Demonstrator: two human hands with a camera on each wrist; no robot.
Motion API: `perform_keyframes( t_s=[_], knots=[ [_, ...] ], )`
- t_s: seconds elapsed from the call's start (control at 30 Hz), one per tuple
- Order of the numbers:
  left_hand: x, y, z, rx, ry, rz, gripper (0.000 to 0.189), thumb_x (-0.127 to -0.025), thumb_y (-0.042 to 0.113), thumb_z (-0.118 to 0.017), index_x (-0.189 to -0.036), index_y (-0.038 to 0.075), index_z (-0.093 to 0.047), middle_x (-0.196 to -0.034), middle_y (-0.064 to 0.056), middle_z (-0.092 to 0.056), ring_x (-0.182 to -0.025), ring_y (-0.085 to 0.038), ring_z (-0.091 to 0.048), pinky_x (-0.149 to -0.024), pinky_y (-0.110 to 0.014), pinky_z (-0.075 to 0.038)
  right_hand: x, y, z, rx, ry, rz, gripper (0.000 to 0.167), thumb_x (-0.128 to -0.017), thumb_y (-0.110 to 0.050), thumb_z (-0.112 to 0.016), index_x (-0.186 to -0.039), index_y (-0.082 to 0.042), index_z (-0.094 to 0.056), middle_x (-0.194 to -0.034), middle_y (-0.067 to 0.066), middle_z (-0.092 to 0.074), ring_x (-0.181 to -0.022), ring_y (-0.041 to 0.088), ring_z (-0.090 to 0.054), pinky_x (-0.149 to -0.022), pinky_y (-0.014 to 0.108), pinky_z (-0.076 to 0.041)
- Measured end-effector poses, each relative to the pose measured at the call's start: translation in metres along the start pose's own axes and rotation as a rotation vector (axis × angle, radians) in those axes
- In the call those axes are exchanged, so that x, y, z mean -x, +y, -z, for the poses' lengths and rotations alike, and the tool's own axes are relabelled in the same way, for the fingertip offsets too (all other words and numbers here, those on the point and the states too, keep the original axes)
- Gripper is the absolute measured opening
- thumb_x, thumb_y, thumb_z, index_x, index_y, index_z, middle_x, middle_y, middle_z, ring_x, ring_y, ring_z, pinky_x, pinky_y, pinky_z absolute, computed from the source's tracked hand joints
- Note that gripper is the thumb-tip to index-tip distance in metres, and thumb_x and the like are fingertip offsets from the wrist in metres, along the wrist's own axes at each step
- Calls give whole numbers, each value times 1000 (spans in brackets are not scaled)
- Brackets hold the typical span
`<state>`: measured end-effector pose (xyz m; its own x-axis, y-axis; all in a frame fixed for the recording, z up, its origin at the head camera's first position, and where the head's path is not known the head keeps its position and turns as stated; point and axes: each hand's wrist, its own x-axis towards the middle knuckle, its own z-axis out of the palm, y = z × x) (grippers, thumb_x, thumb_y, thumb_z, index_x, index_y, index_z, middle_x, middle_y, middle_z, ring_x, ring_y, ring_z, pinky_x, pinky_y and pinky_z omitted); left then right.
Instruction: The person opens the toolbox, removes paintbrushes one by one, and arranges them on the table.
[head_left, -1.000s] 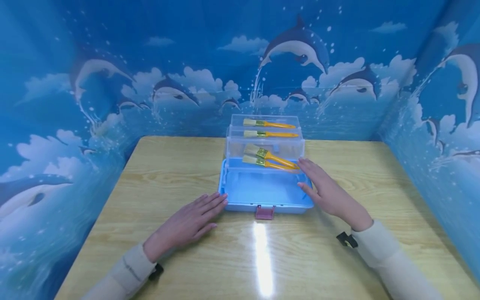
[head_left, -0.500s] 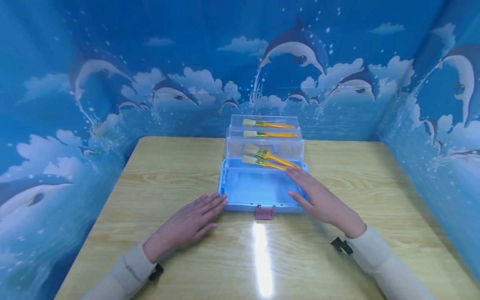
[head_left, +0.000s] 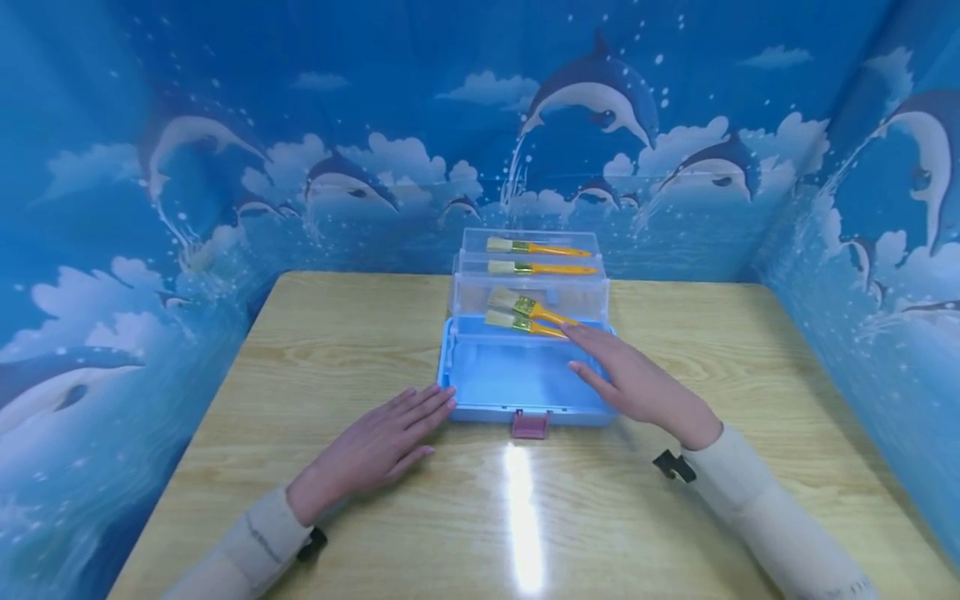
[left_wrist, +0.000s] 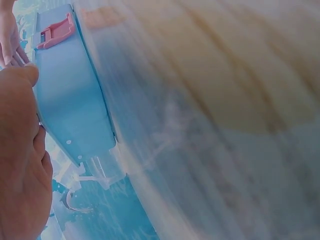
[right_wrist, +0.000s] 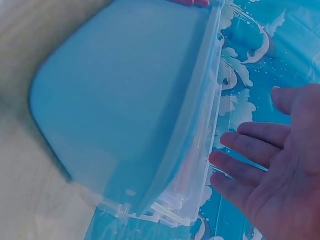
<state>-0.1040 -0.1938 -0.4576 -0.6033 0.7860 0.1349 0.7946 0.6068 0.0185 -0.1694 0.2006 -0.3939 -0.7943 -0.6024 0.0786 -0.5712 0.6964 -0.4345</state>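
An opened blue storage box point(head_left: 517, 375) stands toward the back of the table, its clear stepped trays point(head_left: 471, 293) raised behind the base. Several paintbrushes with orange handles and pale bristles lie in them: a top brush point(head_left: 558, 250), a second brush point(head_left: 562, 269) below it, and two overlapping lower brushes point(head_left: 531, 308). My right hand point(head_left: 637, 383) is over the base's right side, fingers straight, fingertips right at the lower brushes' handle ends and covering them. Flat beside the front left corner, my left hand point(head_left: 382, 437) has its fingertips at the box's edge.
A pinkish latch point(head_left: 529, 426) hangs at the box's front. The wooden table point(head_left: 337, 333) ends at a dolphin-printed curtain point(head_left: 405, 92) behind and at the sides. Light glares off the tabletop in front of the box.
My right hand has moved left from the box's right edge, over the base, to the lower brushes' handles. The left hand, box and brushes look unmoved.
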Motion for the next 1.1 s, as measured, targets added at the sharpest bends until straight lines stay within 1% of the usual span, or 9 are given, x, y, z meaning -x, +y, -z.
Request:
perform_keyframes(
  t_s=[0.17,0.47,0.53,0.67,0.73,0.8,0.9,1.0,1.1],
  knots=[
    [-1,0,1,4,-1,-4,67,-108,36,-48,-163,11,-20,-171,-3,-14,-157,-22,-18,-128,-43,-20,-9,4,2,-36,-20,12,58,-110,-37,-44,-158,-8,-35,-163,12,-38,-148,37,-37,-119,60,-36],
    [-1,2,2,14,-37,24,68,-107,36,-48,-163,14,-17,-172,-1,-12,-157,-20,-16,-128,-42,-19,-23,8,8,-47,-65,-7,52,-110,-32,-44,-154,-5,-42,-154,16,-49,-139,37,-50,-113,58,-44],
    [-2,2,2,23,-37,29,68,-107,36,-49,-163,14,-18,-172,0,-12,-157,-21,-17,-128,-42,-20,-26,8,10,-65,-72,-5,50,-110,-30,-46,-153,-5,-44,-153,16,-50,-135,35,-54,-109,56,-49],
    [-2,3,3,31,-40,36,67,-107,36,-49,-163,14,-18,-172,0,-12,-157,-21,-17,-128,-42,-19,-34,9,13,-86,-73,5,46,-110,-28,-46,-148,-2,-51,-145,16,-59,-124,32,-62,-100,52,-55],
    [-2,3,3,33,-47,40,67,-108,36,-48,-163,14,-17,-172,0,-11,-157,-20,-15,-129,-41,-19,-38,10,15,-88,-82,5,44,-110,-27,-45,-145,-1,-54,-139,16,-63,-123,31,-63,-101,53,-55],
    [-2,2,3,38,-51,42,67,-108,36,-47,-163,15,-16,-172,1,-10,-157,-20,-14,-129,-41,-18,-43,10,17,-86,-109,-7,43,-111,-27,-44,-142,-1,-57,-136,15,-65,-119,30,-65,-100,52,-56],
    [-1,2,3,42,-33,27,67,-108,36,-47,-163,13,-18,-171,-1,-12,-157,-21,-17,-128,-43,-21,-50,9,20,-84,-170,-23,40,-111,-23,-43,-140,0,-59,-133,16,-67,-119,31,-66,-101,52,-55],
    [0,1,2,43,-9,10,66,-108,36,-47,-163,12,-20,-171,-2,-14,-157,-23,-19,-127,-43,-22,-58,7,25,-75,-227,-38,38,-111,-18,-42,-139,1,-60,-128,16,-69,-113,31,-67,-98,51,-56],
    [0,0,1,49,4,1,65,-108,35,-47,-163,11,-21,-171,-3,-14,-157,-22,-18,-128,-42,-21,-66,4,29,-53,-266,-39,35,-110,-13,-43,-137,1,-62,-126,15,-70,-112,29,-68,-98,49,-57]
  ],
)
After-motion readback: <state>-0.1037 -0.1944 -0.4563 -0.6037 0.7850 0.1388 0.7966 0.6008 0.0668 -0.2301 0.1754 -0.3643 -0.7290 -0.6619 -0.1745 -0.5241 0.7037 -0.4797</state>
